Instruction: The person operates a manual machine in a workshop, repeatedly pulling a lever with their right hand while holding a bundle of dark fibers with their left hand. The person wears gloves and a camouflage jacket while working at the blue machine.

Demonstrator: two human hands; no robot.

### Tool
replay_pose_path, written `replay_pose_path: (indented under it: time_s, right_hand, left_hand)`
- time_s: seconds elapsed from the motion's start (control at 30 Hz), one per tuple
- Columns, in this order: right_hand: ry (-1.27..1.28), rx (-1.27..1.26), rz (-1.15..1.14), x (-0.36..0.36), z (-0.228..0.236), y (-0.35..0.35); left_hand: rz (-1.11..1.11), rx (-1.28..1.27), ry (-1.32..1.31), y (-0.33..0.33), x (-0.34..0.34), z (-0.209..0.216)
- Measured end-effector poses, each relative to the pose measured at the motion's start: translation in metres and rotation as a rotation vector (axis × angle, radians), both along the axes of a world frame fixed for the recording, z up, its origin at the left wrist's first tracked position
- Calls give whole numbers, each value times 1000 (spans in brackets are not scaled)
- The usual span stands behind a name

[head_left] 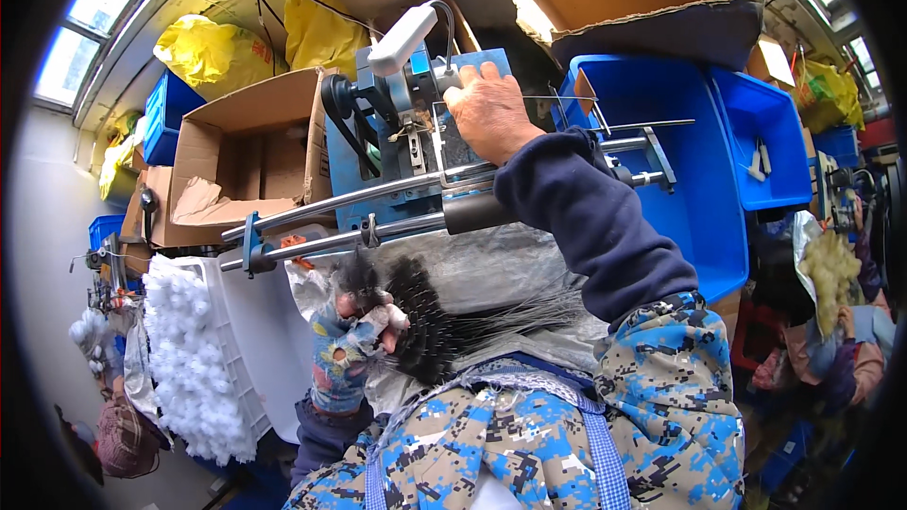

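Observation:
A blue bench machine (402, 198) with a black belt and steel rods stands ahead of me. My right hand (491, 113) lies over the top of it, back upward, its fingers bent over a grey metal part (444, 76). What sits under the palm is hidden. Lower and to the left, my left hand (364, 331), in a flowered sleeve cover and with wrapped fingertips, is closed on a black bristle tuft (356, 272). Beside these fingers a larger mass of black bristles (420, 316) rests at my lap, long strands (520, 316) trailing right over a grey sheet (491, 269).
White bristly pieces (189, 359) fill a white crate (269, 349) on the left. Behind it stands an open cardboard box (246, 151). Blue bins (699, 227) are on the right, below a large carton (642, 19). Other people (850, 349) sit at both sides.

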State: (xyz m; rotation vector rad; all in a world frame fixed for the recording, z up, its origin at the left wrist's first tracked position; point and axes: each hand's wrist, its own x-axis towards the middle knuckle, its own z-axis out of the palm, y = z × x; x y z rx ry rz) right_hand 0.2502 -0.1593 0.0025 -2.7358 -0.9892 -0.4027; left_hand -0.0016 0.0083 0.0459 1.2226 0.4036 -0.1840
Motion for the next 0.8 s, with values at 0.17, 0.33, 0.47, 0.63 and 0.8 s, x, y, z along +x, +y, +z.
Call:
replay_pose_path:
  time_s: [0.17, 0.33, 0.47, 0.63, 0.8]
  right_hand:
    - [84, -32, -38, 1, -11, 7]
    - [67, -46, -46, 1, -13, 7]
    - [82, -33, -31, 1, -14, 5]
    - [90, 11, -33, 1, -15, 5]
    - [128, 23, -38, 1, -13, 8]
  left_hand:
    - [69, -107, -8, 0, 2, 0]
    - [71, -129, -23, -8, 5, -4]
    - [20, -91, -14, -4, 2, -2]
    - [28, -176, -43, -2, 2, -6]
    - [15, -152, -96, -1, -1, -17]
